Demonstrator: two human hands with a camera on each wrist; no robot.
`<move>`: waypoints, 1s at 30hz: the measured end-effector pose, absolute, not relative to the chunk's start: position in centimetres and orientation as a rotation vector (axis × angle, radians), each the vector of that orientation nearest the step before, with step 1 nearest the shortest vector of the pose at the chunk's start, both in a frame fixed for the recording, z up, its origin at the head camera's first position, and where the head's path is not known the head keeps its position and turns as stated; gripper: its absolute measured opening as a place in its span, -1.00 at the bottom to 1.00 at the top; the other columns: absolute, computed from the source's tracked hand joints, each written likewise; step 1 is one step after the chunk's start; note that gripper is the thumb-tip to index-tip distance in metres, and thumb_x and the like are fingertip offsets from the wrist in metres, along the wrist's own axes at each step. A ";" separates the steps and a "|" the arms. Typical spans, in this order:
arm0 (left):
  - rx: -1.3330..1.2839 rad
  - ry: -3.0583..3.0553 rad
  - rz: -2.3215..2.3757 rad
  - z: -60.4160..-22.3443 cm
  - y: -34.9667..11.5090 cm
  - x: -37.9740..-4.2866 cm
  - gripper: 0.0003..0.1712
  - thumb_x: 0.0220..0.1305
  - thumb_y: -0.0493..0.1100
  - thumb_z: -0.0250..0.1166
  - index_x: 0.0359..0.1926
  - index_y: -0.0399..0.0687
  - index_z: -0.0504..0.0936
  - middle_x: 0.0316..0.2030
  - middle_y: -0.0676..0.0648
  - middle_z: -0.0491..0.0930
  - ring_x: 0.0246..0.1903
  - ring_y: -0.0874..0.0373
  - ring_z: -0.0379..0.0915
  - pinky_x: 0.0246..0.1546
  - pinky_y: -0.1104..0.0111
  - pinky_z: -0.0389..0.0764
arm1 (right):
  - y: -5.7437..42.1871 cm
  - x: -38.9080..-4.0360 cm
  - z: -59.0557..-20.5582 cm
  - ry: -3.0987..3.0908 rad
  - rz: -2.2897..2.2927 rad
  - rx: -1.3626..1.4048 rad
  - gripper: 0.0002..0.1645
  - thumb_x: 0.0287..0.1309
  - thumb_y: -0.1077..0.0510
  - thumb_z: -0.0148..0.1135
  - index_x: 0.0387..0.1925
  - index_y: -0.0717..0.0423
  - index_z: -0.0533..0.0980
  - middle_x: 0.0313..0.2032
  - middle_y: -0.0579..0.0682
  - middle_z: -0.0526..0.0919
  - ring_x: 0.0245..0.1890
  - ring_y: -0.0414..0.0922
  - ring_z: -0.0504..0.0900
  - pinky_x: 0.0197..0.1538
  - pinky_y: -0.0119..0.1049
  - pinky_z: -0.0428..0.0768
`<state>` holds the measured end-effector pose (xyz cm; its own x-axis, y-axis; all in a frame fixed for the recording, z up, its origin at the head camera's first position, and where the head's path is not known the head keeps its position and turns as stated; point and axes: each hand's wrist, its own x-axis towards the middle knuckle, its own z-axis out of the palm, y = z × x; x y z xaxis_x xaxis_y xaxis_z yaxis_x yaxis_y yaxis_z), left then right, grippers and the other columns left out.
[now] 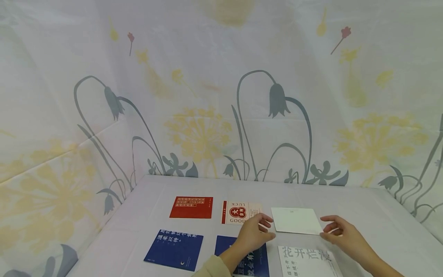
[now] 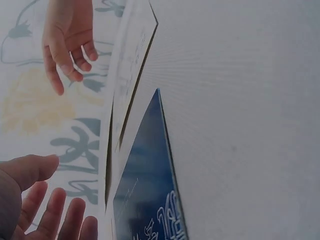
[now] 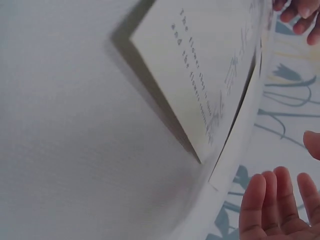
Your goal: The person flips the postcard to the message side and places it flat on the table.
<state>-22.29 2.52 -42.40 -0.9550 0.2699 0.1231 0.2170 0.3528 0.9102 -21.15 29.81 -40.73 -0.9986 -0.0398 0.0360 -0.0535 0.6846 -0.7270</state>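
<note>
A plain pale card [image 1: 295,220] lies at the back right of the row, between my two hands. My left hand [image 1: 254,232] is at its left edge, fingers loosely bent, holding nothing. At the right edge is my right hand [image 1: 342,232], its thumb close to the near corner; whether it touches there I cannot tell. Both wrist views show the hands with fingers relaxed and apart. Below my left hand and forearm lies a dark blue card [image 1: 257,261], partly hidden. A whitish card with grey characters [image 1: 308,261] lies nearer me, left of my right forearm.
A red card [image 1: 192,207] and a cream GOOD LUCK card [image 1: 238,212] lie in the back row, the latter partly behind my left hand. Another blue card [image 1: 174,250] is at front left. A flower-printed cloth [image 1: 214,96] hangs behind the white table [image 1: 152,196].
</note>
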 end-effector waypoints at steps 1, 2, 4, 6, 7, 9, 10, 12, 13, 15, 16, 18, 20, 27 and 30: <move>0.465 2.553 1.679 -42.4 2.6 -22.2 -0.66 -0.04 -0.27 0.44 -0.18 -0.04 0.58 -0.36 0.14 0.50 -0.37 0.28 0.44 -0.38 0.44 0.51 | 29.8 -21.0 -40.7 -2.870 1.224 0.088 -0.39 0.02 0.21 0.32 0.08 0.40 0.34 -0.33 0.02 0.54 -0.38 -0.11 0.51 -0.40 -0.35 0.52; 0.470 2.565 1.653 -42.5 2.6 -22.2 -0.65 -0.05 -0.27 0.45 -0.18 -0.02 0.59 -0.35 0.14 0.51 -0.35 0.27 0.44 -0.36 0.43 0.52 | 29.8 -20.9 -40.8 -2.873 1.217 0.095 -0.39 0.01 0.21 0.33 0.07 0.39 0.34 -0.32 0.02 0.54 -0.37 -0.12 0.51 -0.39 -0.35 0.52; 0.481 2.579 1.608 -42.5 2.7 -22.0 -0.64 -0.06 -0.25 0.46 -0.19 0.00 0.59 -0.33 0.14 0.51 -0.32 0.26 0.45 -0.30 0.42 0.52 | 29.7 -20.5 -40.9 -2.870 1.218 0.129 -0.38 0.00 0.21 0.35 0.07 0.38 0.35 -0.30 0.04 0.54 -0.36 -0.13 0.52 -0.37 -0.36 0.52; 0.497 2.592 1.556 -42.4 2.7 -21.8 -0.63 -0.08 -0.22 0.48 -0.19 0.02 0.59 -0.30 0.15 0.51 -0.28 0.26 0.45 -0.27 0.41 0.51 | 29.7 -20.1 -41.0 -2.866 1.217 0.170 -0.38 -0.01 0.19 0.37 0.06 0.36 0.35 -0.29 0.04 0.53 -0.36 -0.17 0.51 -0.36 -0.37 0.53; 0.511 2.596 1.529 -42.4 2.7 -21.7 -0.63 -0.08 -0.21 0.48 -0.18 0.03 0.59 -0.29 0.15 0.51 -0.26 0.25 0.44 -0.26 0.41 0.51 | 29.8 -19.9 -41.0 -2.866 1.217 0.196 -0.38 -0.01 0.18 0.37 0.06 0.35 0.36 -0.27 0.04 0.53 -0.35 -0.17 0.51 -0.35 -0.37 0.53; 0.559 2.604 1.486 -42.3 2.6 -21.4 -0.61 -0.08 -0.17 0.49 -0.17 0.04 0.59 -0.27 0.16 0.50 -0.22 0.25 0.43 -0.23 0.41 0.50 | 29.8 -19.6 -41.2 -2.870 1.200 0.241 -0.38 0.00 0.15 0.37 0.06 0.32 0.36 -0.26 0.04 0.53 -0.34 -0.19 0.50 -0.34 -0.38 0.53; 0.586 2.607 1.463 -42.3 2.6 -21.3 -0.59 -0.09 -0.16 0.49 -0.15 0.05 0.58 -0.26 0.16 0.49 -0.20 0.25 0.43 -0.21 0.40 0.50 | 29.8 -19.5 -41.2 -2.875 1.187 0.253 -0.38 0.00 0.13 0.38 0.06 0.30 0.36 -0.25 0.03 0.53 -0.33 -0.20 0.50 -0.33 -0.39 0.54; 0.640 2.617 1.418 -42.2 2.6 -21.1 -0.57 -0.10 -0.13 0.50 -0.14 0.06 0.58 -0.24 0.15 0.48 -0.17 0.25 0.41 -0.17 0.39 0.48 | 29.8 -19.2 -41.4 -2.879 1.161 0.283 -0.37 -0.01 0.11 0.39 0.06 0.28 0.36 -0.24 0.03 0.53 -0.31 -0.20 0.50 -0.31 -0.39 0.54; 0.661 2.622 1.396 -42.2 2.6 -21.0 -0.56 -0.10 -0.12 0.50 -0.13 0.07 0.58 -0.23 0.15 0.47 -0.15 0.24 0.40 -0.13 0.38 0.47 | 29.8 -19.1 -41.5 -2.879 1.152 0.298 -0.36 -0.02 0.10 0.39 0.06 0.26 0.36 -0.23 0.03 0.52 -0.30 -0.20 0.49 -0.30 -0.40 0.54; 0.687 2.633 1.345 -42.2 2.7 -20.8 -0.54 -0.13 -0.09 0.52 -0.13 0.10 0.58 -0.20 0.15 0.47 -0.13 0.25 0.38 -0.07 0.35 0.45 | 29.8 -18.8 -41.7 -2.882 1.135 0.316 -0.34 -0.04 0.07 0.41 0.06 0.22 0.36 -0.21 0.02 0.51 -0.29 -0.25 0.48 -0.28 -0.41 0.54; 0.701 2.641 1.311 -42.1 2.7 -20.6 -0.52 -0.14 -0.07 0.52 -0.12 0.11 0.58 -0.19 0.15 0.47 -0.11 0.25 0.37 -0.05 0.35 0.44 | 29.9 -18.7 -41.9 -2.879 1.125 0.340 -0.34 -0.05 0.06 0.41 0.07 0.22 0.36 -0.20 0.03 0.51 -0.28 -0.25 0.48 -0.27 -0.41 0.54; 0.727 2.659 1.241 -42.1 2.8 -20.4 -0.50 -0.16 -0.02 0.53 -0.12 0.15 0.57 -0.16 0.17 0.46 -0.09 0.28 0.35 -0.02 0.35 0.43 | 30.0 -18.5 -42.1 -2.878 1.117 0.395 -0.32 -0.05 0.06 0.42 0.07 0.22 0.35 -0.16 0.05 0.51 -0.26 -0.26 0.47 -0.27 -0.41 0.54; 0.758 2.676 1.169 -42.2 2.9 -20.2 -0.47 -0.18 0.02 0.54 -0.11 0.19 0.57 -0.15 0.18 0.45 -0.08 0.30 0.33 -0.01 0.35 0.43 | 30.1 -18.3 -42.3 -2.901 1.121 0.412 -0.30 -0.06 0.05 0.42 0.08 0.22 0.35 -0.12 0.06 0.50 -0.23 -0.22 0.47 -0.27 -0.41 0.54; 0.886 2.708 0.978 -42.3 2.9 -19.5 -0.40 -0.21 0.11 0.54 -0.06 0.24 0.53 -0.10 0.20 0.40 -0.07 0.33 0.27 -0.02 0.34 0.42 | 30.2 -17.8 -42.4 -3.044 1.245 0.280 -0.15 -0.19 -0.04 0.48 0.14 0.19 0.33 0.04 0.14 0.45 -0.08 0.03 0.43 -0.08 -0.07 0.54; 0.917 2.722 0.863 -42.3 3.1 -19.3 -0.38 -0.21 0.16 0.52 -0.04 0.28 0.52 -0.04 0.19 0.39 0.01 0.27 0.27 0.03 0.27 0.40 | 30.9 -17.6 -42.9 -3.058 1.203 0.411 -0.16 -0.15 -0.04 0.46 0.15 0.17 0.32 0.06 0.13 0.40 -0.06 -0.08 0.41 -0.10 -0.04 0.54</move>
<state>-19.29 3.09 -42.30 -0.8037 0.5932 0.0460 0.5113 0.6490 0.5633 -17.58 30.88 -42.88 -0.9550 -0.2890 -0.0667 -0.1661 0.7072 -0.6872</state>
